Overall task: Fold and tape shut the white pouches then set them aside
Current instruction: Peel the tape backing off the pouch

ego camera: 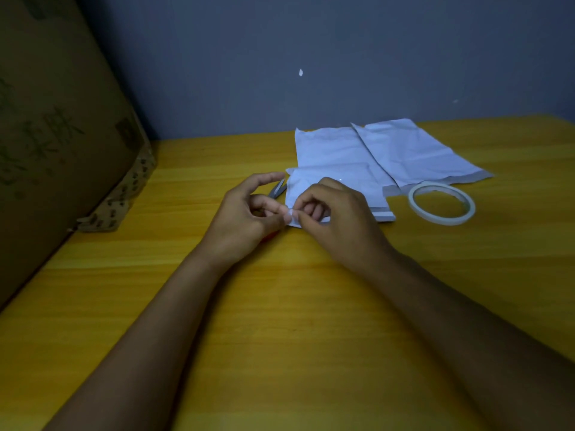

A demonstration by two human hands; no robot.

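A folded white pouch [351, 185] lies on the yellow table [280, 306], partly under my hands. Both hands meet at its near left corner. My left hand [245, 216] and my right hand [336, 219] together pinch a small clear piece of tape [291, 216] between thumbs and fingertips, just above the pouch's edge. Behind it lie two more flat white pouches: one [329, 147] in the middle, another [417, 150] to the right, overlapping. A roll of clear tape [441, 202] rests flat at the right of the folded pouch.
Scissors [278, 188] lie behind my left hand, mostly hidden. A large cardboard box [56, 126] stands along the left side of the table. A grey wall rises behind the table's far edge.
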